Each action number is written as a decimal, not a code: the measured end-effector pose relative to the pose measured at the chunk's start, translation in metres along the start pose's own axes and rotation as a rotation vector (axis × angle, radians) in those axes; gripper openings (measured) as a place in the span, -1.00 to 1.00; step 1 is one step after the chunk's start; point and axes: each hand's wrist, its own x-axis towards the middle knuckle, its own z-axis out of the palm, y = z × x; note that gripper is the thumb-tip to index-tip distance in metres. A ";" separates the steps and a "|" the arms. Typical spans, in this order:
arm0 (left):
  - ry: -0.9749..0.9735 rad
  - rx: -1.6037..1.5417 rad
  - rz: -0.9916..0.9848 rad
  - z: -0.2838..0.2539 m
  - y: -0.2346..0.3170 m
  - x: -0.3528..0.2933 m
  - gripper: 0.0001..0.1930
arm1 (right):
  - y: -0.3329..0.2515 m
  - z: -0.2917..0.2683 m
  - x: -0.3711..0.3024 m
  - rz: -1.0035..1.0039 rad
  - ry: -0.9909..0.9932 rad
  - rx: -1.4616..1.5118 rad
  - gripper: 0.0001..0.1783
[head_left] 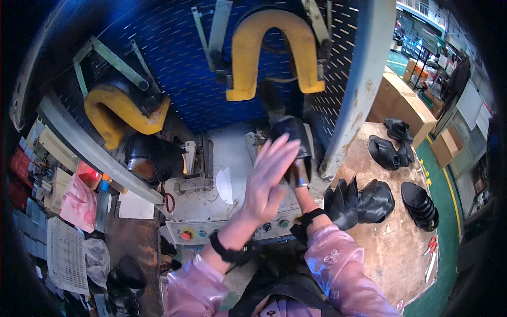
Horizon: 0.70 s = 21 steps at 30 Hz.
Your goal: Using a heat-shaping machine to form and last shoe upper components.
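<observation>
A black leather shoe upper [289, 128] sits over a form on the machine, under the raised yellow U-shaped pad [272, 31]. My left hand [270, 182] lies against the near left side of this upper, its fingers stretched out and slightly blurred. Just right of it, my right hand [303, 198] reaches up to the upper's lower end, beside a shiny brown patch. Its fingers are hidden by the left hand and the upper, so its grip does not show. At the left station, another dark upper [153, 158] rests below a second yellow pad [127, 116].
Buttons line the machine's front panel [222, 231]. A white oval piece [224, 186] lies on the machine bed. To the right, a wooden table [364, 253] carries several black uppers [372, 201] and red-handled scissors [432, 253]. Grey posts [359, 95] flank the station.
</observation>
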 end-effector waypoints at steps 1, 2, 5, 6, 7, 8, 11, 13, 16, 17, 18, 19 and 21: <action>0.003 -0.021 -0.008 0.000 0.000 -0.020 -0.41 | 0.007 -0.003 0.000 0.006 0.010 -0.020 -0.74; 0.128 -0.080 -0.120 0.007 0.001 -0.039 -0.44 | 0.016 -0.025 0.006 -0.005 0.058 -0.054 -0.74; 0.150 -0.150 -0.419 -0.016 -0.011 -0.116 -0.50 | 0.040 -0.021 0.003 0.047 0.075 -0.074 -0.74; 0.053 -0.239 -0.563 -0.023 -0.006 -0.142 -0.54 | 0.043 -0.021 0.012 0.085 0.093 -0.100 -0.74; 0.001 -0.201 -0.621 -0.026 -0.002 -0.160 -0.59 | 0.053 -0.035 0.019 0.122 0.114 -0.137 -0.74; -0.050 -0.219 -0.756 -0.030 0.003 -0.179 -0.59 | 0.064 -0.042 0.024 0.147 0.128 -0.167 -0.75; -0.014 -0.405 -0.981 -0.030 -0.002 -0.223 -0.54 | 0.091 -0.066 0.033 0.176 0.186 -0.259 -0.75; -0.025 -0.468 -1.060 -0.030 -0.001 -0.249 -0.54 | 0.102 -0.065 0.026 0.158 0.206 -0.270 -0.75; -0.067 -0.544 -1.149 -0.031 0.003 -0.270 -0.53 | 0.113 -0.060 0.026 0.118 0.236 -0.266 -0.76; -0.099 -0.574 -1.162 -0.031 0.004 -0.273 -0.52 | 0.113 -0.060 0.022 0.095 0.249 -0.270 -0.76; -0.095 -0.579 -1.154 -0.032 0.003 -0.272 -0.52 | 0.112 -0.059 0.022 0.071 0.263 -0.273 -0.76; -0.101 -0.593 -1.147 -0.031 0.002 -0.270 -0.52 | 0.110 -0.058 0.026 0.046 0.277 -0.275 -0.76; -0.105 -0.592 -1.131 -0.037 0.002 -0.268 -0.52 | 0.107 -0.048 0.031 0.000 0.300 -0.260 -0.76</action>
